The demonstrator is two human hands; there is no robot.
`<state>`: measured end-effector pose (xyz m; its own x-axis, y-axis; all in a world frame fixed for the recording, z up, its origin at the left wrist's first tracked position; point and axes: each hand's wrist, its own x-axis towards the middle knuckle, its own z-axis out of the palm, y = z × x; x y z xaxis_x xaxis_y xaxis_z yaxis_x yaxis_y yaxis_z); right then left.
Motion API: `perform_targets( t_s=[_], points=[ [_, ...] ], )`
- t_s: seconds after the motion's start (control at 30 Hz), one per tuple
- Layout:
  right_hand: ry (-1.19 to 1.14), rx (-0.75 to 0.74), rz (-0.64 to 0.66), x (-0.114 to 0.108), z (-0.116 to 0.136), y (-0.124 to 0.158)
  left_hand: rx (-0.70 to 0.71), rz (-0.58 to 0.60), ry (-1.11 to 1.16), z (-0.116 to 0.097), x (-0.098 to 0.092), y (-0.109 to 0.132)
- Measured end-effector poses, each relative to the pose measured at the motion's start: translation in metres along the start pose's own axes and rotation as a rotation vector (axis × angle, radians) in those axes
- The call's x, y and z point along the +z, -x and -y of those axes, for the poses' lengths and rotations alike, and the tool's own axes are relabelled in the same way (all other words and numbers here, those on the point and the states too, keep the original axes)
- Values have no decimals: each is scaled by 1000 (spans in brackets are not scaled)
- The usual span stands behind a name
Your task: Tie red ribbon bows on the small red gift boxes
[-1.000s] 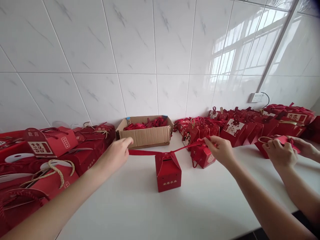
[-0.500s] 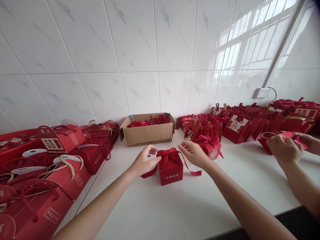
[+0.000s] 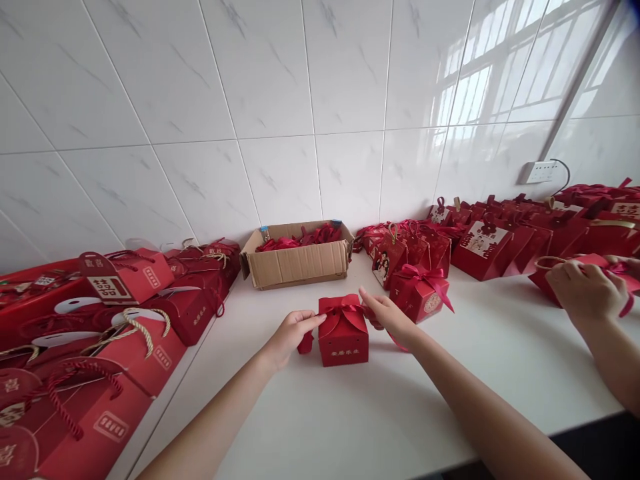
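A small red gift box point(image 3: 345, 351) with gold lettering stands upright on the white table in the head view. A red ribbon point(image 3: 346, 311) is tied in a bow across its top. On the left of the bow, my left hand point(image 3: 294, 335) pinches the ribbon between thumb and fingers, and a tail of it hangs below. My right hand point(image 3: 389, 317) grips the ribbon at the bow's right side; its fingertips are partly hidden. Just behind that hand sits another red box with a pink-red bow point(image 3: 421, 293).
A cardboard carton point(image 3: 300, 263) of red ribbons stands against the tiled wall. Stacked red gift boxes point(image 3: 165, 353) line the left side. Rows of red boxes point(image 3: 483, 250) fill the back right. At far right, another person's hands point(image 3: 587, 287) hold a red box.
Both my hands have moved from hovering apart beside the bow to gripping the ribbon on either side. The view has shifted slightly.
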<state>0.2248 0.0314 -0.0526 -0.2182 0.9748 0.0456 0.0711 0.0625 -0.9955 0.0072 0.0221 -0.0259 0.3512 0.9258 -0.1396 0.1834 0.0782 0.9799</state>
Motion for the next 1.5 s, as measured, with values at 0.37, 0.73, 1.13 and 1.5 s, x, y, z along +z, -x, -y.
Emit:
perform_targets(
  t_s=[0.37, 0.73, 1.13, 1.5],
  points=[
    [-107, -42, 26, 2, -9, -3, -25, -33, -29, 0, 4, 2],
    [64, -133, 14, -21, -7, -3, 77, -165, -201, 9, -18, -5],
    [182, -85, 133, -35, 0, 1, 128, -218, -321, 7, -20, 2],
    [-140, -177, 213, -33, 15, 14, 225, -249, -341, -1, -11, 16]
  ],
)
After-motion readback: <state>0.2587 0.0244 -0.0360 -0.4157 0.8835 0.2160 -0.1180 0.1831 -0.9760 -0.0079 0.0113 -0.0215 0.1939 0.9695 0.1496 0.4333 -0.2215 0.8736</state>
